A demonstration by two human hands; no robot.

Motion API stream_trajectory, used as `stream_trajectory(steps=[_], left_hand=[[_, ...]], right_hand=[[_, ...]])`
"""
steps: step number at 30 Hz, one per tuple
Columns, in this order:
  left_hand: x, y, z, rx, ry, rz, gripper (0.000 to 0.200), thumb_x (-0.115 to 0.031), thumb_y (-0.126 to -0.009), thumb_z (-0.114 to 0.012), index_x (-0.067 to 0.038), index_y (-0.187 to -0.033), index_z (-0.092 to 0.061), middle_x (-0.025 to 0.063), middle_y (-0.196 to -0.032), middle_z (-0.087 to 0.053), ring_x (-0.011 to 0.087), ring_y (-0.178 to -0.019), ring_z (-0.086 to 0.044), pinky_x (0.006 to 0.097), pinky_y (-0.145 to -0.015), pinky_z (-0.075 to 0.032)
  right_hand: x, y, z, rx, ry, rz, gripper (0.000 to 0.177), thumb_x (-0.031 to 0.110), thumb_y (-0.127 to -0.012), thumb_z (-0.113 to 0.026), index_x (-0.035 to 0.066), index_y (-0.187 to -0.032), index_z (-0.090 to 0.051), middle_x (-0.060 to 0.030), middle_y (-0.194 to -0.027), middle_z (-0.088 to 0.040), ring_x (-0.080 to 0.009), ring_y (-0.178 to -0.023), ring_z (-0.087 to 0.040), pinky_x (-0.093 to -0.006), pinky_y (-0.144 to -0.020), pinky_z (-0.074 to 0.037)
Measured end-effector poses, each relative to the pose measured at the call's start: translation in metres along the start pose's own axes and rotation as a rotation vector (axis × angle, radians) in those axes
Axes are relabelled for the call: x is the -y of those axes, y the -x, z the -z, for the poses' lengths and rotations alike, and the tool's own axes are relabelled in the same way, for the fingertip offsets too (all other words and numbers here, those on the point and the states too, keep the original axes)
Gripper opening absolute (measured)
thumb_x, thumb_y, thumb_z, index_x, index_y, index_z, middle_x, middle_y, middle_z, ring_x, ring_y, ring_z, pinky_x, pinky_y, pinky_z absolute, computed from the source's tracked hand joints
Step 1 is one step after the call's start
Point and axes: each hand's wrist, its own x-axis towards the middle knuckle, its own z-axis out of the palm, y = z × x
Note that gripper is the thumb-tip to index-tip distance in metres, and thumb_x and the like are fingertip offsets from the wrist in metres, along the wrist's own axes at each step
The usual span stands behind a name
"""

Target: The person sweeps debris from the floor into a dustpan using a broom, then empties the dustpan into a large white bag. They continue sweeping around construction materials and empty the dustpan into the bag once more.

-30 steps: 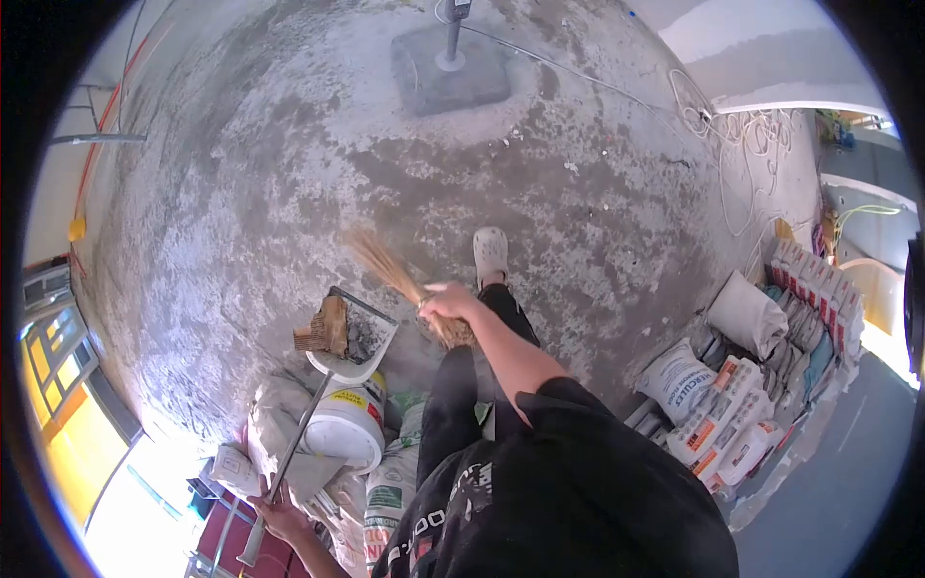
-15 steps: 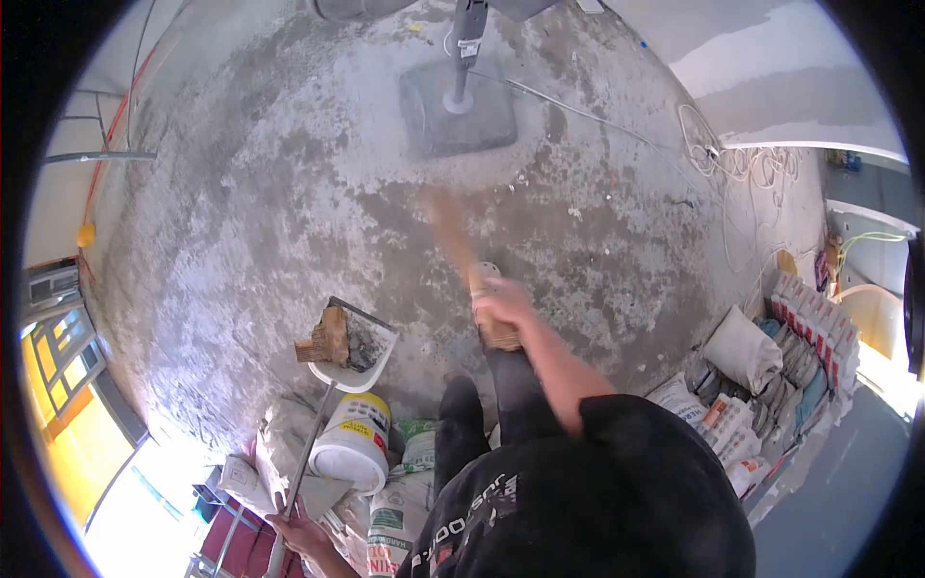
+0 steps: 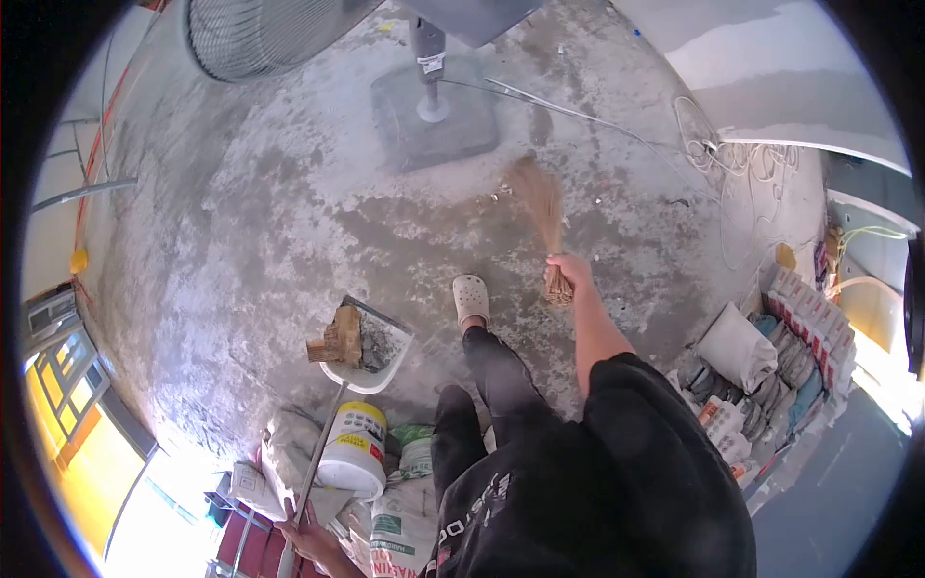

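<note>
My right hand (image 3: 572,274) is closed round the bound handle end of a straw broom (image 3: 541,204). The broom's bristles fan out over the concrete floor, close to small pale bits of debris (image 3: 501,194). My left hand (image 3: 310,541) grips the long handle of a dustpan (image 3: 374,383) at the lower left. In the pan lie broken pieces of wood (image 3: 339,337) and grey rubble (image 3: 382,345). One wood piece sticks out past the pan's left side.
A grey pedestal fan base (image 3: 434,130) stands ahead, with a cable trailing right. A white bucket (image 3: 354,451) and bags (image 3: 400,525) sit at the lower left. Stacked sacks (image 3: 740,349) and coiled cable (image 3: 761,164) are on the right.
My right hand has swung the broom to the right, and its bristles now lie near the pale debris. My left hand still holds the dustpan. More of the fan has come into view.
</note>
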Motion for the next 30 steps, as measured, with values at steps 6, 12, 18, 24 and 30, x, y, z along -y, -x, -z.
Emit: stream_trajectory(steps=[6,12,18,24,30], left_hand=[[0.002,-0.002,-0.045,0.072,0.002,0.032,0.057,-0.045,-0.101,-0.037,0.006,-0.128,-0.040,0.0237,-0.130,-0.052,0.0350,-0.122,-0.050,0.0482,-0.098,-0.047],[-0.015,-0.003,-0.074,0.174,-0.121,0.001,0.057,-0.045,-0.101,-0.037,0.007,-0.125,-0.041,0.0235,-0.129,-0.052,0.0346,-0.122,-0.051,0.0471,-0.099,-0.047],[-0.029,0.001,-0.098,0.257,-0.046,-0.005,0.053,-0.043,-0.102,-0.035,0.004,-0.124,-0.042,0.0219,-0.130,-0.052,0.0343,-0.124,-0.049,0.0478,-0.101,-0.045],[-0.030,0.006,-0.117,0.128,-0.002,-0.019,0.054,-0.044,-0.101,-0.036,0.003,-0.126,-0.043,0.0218,-0.126,-0.054,0.0332,-0.120,-0.052,0.0477,-0.102,-0.045],[0.002,0.010,-0.063,0.135,0.027,-0.030,0.047,-0.036,-0.103,-0.036,0.005,-0.127,-0.042,0.0224,-0.123,-0.055,0.0310,-0.118,-0.053,0.0442,-0.099,-0.047]], right_hand=[[0.006,0.100,-0.084,0.049,0.271,0.307,0.061,0.004,-0.069,-0.072,0.004,-0.128,-0.058,-0.0148,-0.090,-0.069,-0.0209,-0.065,-0.069,-0.0345,-0.056,-0.055],[0.032,0.113,-0.157,0.344,0.901,0.526,0.051,0.020,-0.066,-0.079,0.008,-0.115,-0.068,-0.0121,-0.094,-0.070,-0.0200,-0.087,-0.067,-0.0332,-0.082,-0.050],[0.017,0.054,0.078,0.001,0.204,-0.077,0.033,0.014,-0.080,-0.067,0.003,-0.111,-0.064,-0.0101,-0.083,-0.068,-0.0236,-0.073,-0.067,-0.0376,-0.066,-0.055],[0.120,0.156,0.070,0.134,-0.045,-0.036,0.046,0.009,-0.086,-0.062,0.000,-0.128,-0.046,-0.0149,-0.085,-0.062,-0.0255,-0.069,-0.065,-0.0416,-0.063,-0.055],[0.145,0.245,-0.079,0.430,-0.515,-0.183,0.052,0.016,-0.090,-0.060,0.018,-0.139,-0.040,-0.0190,-0.085,-0.061,-0.0359,-0.078,-0.064,-0.0477,-0.070,-0.056]])
